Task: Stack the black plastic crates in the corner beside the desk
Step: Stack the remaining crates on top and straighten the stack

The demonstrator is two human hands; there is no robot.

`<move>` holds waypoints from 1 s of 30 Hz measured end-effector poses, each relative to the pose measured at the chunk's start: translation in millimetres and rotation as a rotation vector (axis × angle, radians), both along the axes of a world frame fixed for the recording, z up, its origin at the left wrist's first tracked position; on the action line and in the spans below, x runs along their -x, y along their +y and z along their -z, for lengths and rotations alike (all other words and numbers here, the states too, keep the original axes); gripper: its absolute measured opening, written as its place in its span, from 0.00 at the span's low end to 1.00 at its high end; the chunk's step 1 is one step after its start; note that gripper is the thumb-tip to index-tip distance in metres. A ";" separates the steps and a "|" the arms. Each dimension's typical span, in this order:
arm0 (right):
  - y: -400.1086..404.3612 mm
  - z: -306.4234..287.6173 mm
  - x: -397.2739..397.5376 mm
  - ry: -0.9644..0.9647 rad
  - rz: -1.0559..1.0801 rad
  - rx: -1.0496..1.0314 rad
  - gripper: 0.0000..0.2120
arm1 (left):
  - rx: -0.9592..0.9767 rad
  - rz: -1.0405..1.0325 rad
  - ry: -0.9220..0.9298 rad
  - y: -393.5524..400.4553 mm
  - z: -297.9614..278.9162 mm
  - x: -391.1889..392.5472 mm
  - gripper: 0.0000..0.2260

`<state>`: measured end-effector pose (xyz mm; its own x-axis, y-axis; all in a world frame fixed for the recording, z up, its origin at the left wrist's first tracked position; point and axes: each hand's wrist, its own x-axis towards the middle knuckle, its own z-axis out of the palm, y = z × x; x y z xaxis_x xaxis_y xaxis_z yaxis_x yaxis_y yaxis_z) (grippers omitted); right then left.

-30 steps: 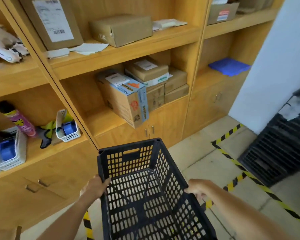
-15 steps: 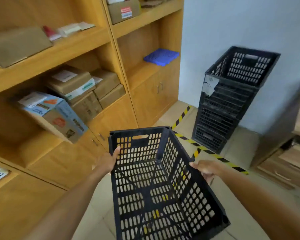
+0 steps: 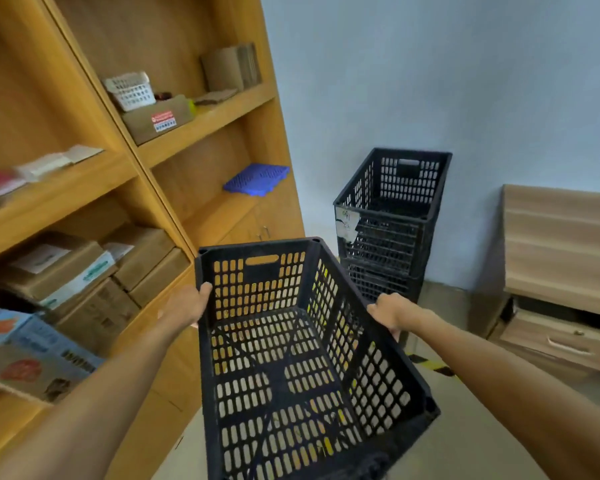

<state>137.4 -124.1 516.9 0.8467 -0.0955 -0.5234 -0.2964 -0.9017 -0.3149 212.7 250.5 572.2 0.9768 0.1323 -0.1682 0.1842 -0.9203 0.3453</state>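
The view has swung right over the last second: the shelving that filled it a second ago now sits to the left of the stack of black crates (image 3: 388, 223), which has come from the frame's edge to stand upright and nearer, almost straight ahead. The stack sits in the corner against the pale wall, between the wooden shelving unit (image 3: 201, 126) and the desk (image 3: 561, 271).

The carried crate (image 3: 291, 358) remains in the air, well short of the stack and lower than its top rim, open side up and tilted toward the camera. The left hand (image 3: 187, 304) is clamped on the crate's left rim, the right hand (image 3: 390, 311) on its right rim, as before.

This suggests the carry is nearly over and the crate is roughly lined up. It will likely need lifting above the top crate's rim before lowering in to nest.
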 end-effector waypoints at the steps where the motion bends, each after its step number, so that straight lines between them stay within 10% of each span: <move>1: -0.6 -9.9 -13.4 -0.013 -0.007 -0.001 0.21 | -0.005 0.003 -0.015 0.0 -11.5 -17.8 0.23; 14: -1.6 -158.7 -198.3 -0.449 0.080 0.169 0.18 | -0.088 0.079 -0.298 -9.3 -155.2 -261.8 0.16; 30: -181.6 -211.9 -282.2 -0.745 0.436 0.252 0.14 | -0.022 0.420 -0.586 -245.4 -229.5 -450.9 0.19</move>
<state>419.6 -305.8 728.9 0.8198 -0.5259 0.2267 -0.4269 -0.8251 -0.3702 663.6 5.1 801.7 0.8750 -0.2765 0.3974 -0.3962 -0.8808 0.2594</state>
